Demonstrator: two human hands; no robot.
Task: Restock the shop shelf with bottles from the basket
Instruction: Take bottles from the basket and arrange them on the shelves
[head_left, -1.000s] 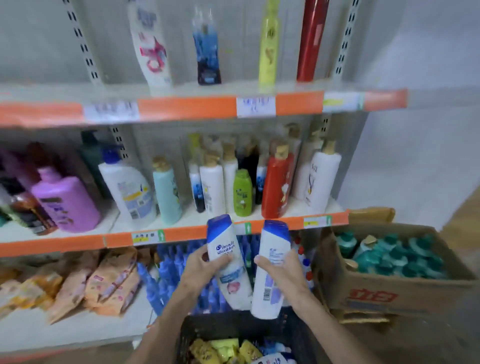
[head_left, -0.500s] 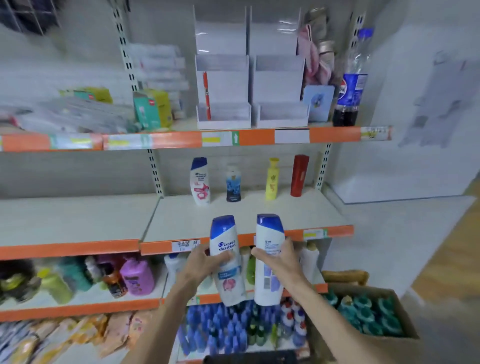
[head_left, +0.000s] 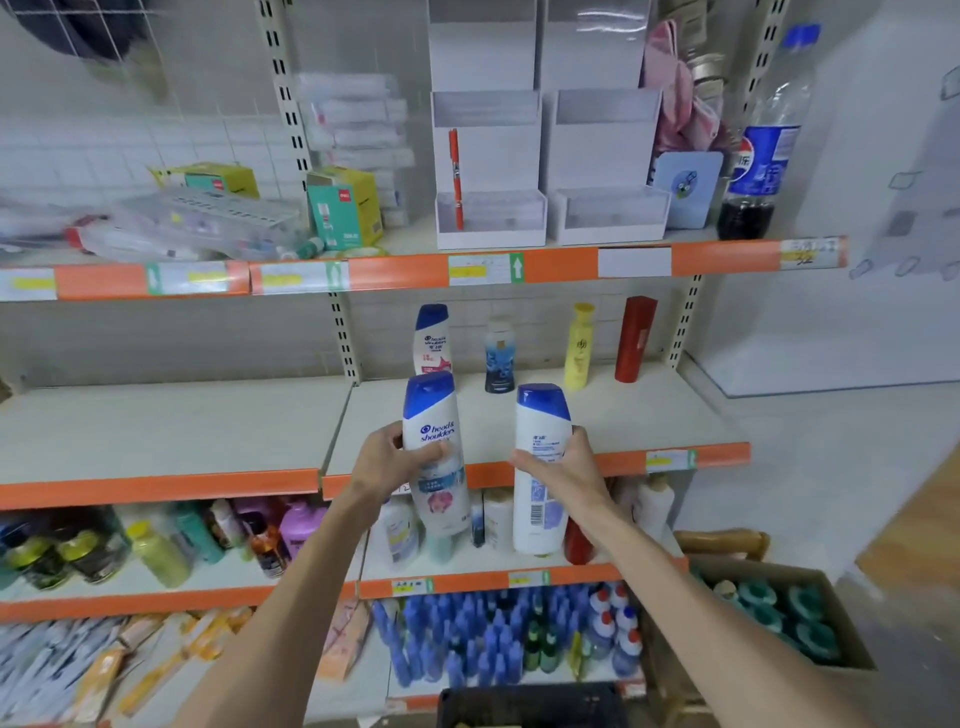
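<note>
My left hand (head_left: 387, 460) grips a white shampoo bottle with a blue cap (head_left: 434, 421), its label facing me. My right hand (head_left: 563, 467) grips a second white bottle with a blue cap (head_left: 540, 415), back label showing. Both bottles are upright in front of the orange edge of the middle shelf (head_left: 519, 415). At the back of that shelf stand a matching shampoo bottle (head_left: 431, 338), a small dark-blue bottle (head_left: 498, 356), a yellow bottle (head_left: 579, 345) and a red bottle (head_left: 635, 339). The black basket (head_left: 530, 704) shows only its rim at the bottom edge.
The shelf above (head_left: 519, 265) carries white display boxes, cartons and a cola bottle (head_left: 763, 140). The shelf below is crowded with bottles and jars. Blue bottles fill the lowest level. A cardboard box of teal-capped bottles (head_left: 774, 618) stands on the floor at the right.
Both hands have raised the two bottles from just above the basket up to the middle shelf's front edge. My view has tilted upward, so the basket has dropped almost out of sight.
</note>
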